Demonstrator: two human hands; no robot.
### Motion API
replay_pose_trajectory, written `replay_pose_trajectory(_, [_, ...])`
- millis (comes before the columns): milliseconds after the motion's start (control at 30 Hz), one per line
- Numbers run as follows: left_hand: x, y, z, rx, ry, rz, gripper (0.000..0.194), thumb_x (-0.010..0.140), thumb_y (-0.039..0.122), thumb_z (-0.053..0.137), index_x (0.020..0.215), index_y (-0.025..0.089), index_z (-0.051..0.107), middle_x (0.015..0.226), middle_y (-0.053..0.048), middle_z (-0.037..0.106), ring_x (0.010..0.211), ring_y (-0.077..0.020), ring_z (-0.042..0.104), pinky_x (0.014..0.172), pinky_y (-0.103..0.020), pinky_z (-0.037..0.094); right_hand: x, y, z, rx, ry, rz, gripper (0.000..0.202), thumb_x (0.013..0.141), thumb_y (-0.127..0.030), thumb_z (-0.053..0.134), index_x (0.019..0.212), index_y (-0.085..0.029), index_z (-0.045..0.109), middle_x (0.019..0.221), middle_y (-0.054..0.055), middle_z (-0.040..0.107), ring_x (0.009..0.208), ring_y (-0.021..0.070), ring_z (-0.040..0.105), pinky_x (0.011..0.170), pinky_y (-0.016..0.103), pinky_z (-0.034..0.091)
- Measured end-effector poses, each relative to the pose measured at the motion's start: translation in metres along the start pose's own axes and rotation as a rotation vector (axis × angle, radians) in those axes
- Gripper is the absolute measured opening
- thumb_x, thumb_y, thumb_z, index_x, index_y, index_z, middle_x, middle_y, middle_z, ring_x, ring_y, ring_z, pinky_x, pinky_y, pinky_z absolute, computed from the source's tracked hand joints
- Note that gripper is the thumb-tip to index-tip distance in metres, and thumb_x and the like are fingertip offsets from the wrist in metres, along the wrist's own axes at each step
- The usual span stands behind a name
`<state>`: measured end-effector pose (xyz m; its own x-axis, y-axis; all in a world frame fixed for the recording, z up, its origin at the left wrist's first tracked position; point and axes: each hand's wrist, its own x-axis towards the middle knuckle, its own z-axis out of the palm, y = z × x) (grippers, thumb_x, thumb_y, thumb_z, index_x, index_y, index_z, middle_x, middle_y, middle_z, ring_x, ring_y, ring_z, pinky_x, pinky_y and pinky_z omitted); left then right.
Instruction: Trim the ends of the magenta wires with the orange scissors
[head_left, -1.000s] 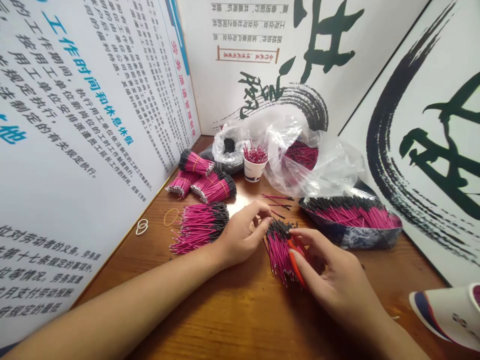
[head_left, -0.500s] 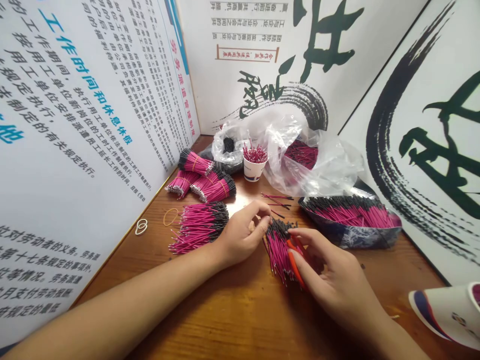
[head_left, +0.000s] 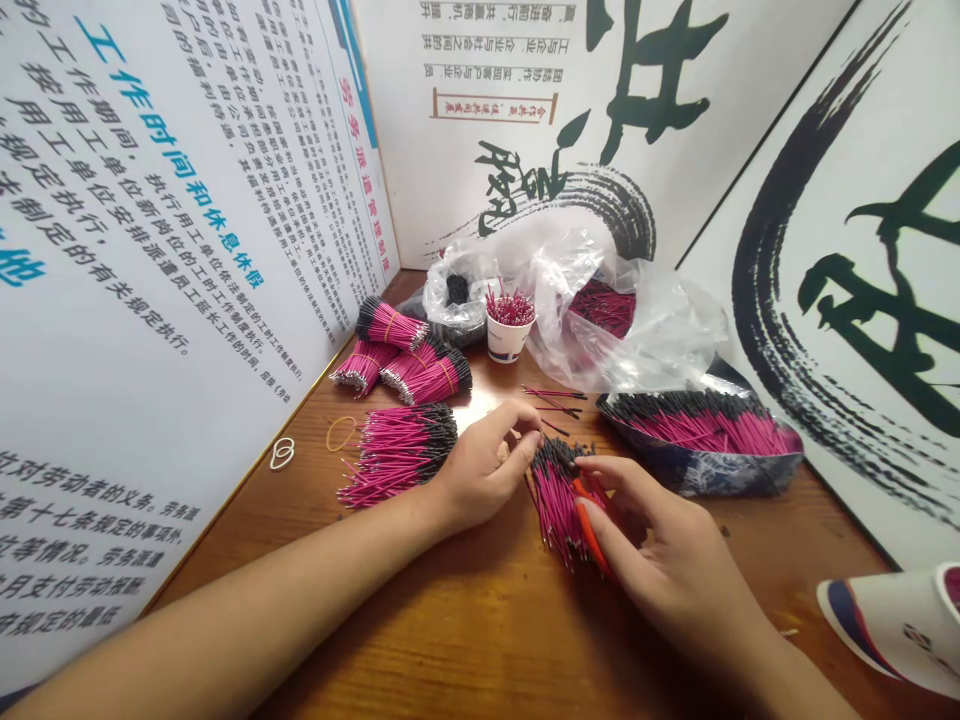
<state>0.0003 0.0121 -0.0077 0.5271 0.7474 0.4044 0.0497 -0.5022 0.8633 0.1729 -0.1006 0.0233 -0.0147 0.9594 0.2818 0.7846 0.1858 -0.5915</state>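
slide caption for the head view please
Right hand holds a red-handled tool at a pile of pink-and-black wires, left hand close beside, on a wooden table.

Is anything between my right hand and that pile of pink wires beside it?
Yes: the red-handled tool in your right hand sits over the right side of the wire pile. Nothing else visible is in the way.

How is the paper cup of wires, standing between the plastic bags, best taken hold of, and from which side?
Probably by the wall of the paper cup, below the rim, from the near side: it stands upright, pink wires stick up above it, and a small bag and large bag crowd its left and right.
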Motion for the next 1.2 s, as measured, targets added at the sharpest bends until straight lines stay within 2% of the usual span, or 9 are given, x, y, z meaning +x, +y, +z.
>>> replay_pose_trajectory(233, [-0.0014,-0.0002,0.0004,-0.039,-0.012,0.000,0.008,0.096,0.024,0.047,0.095,0.019,0.052,0.084,-0.002,0.060,0.075,-0.0140,0.057,0.069,-0.027,0.048,0.0002,0.0000,0.0008,0.004,-0.019,0.000,0.022,0.094,-0.027,0.053,0.114,-0.021,0.060,0.077,0.001,0.070,0.059,0.0155,0.064,0.058,0.026,0.053])
replay_pose_trajectory(500, [-0.0003,0.0000,0.0009,-0.043,-0.006,0.001,0.008,0.096,0.025,0.047,0.095,0.019,0.052,0.082,-0.001,0.058,0.075,-0.0140,0.057,0.068,-0.026,0.047,0.0014,0.0001,0.0014,0.011,0.001,-0.004,0.022,0.093,-0.025,0.054,0.114,-0.021,0.060,0.086,0.002,0.073,0.064,0.0152,0.066,0.062,0.025,0.053])
replay_pose_trajectory(1200, [-0.0011,-0.0028,0.0011,-0.040,-0.005,-0.009,0.010,0.097,0.027,0.047,0.095,0.019,0.052,0.080,0.000,0.056,0.075,-0.0143,0.056,0.070,-0.027,0.046,0.0016,0.0015,0.0014,-0.008,-0.009,-0.017,0.023,0.095,-0.027,0.052,0.116,-0.023,0.059,0.077,0.000,0.070,0.060,0.0153,0.064,0.059,0.025,0.053])
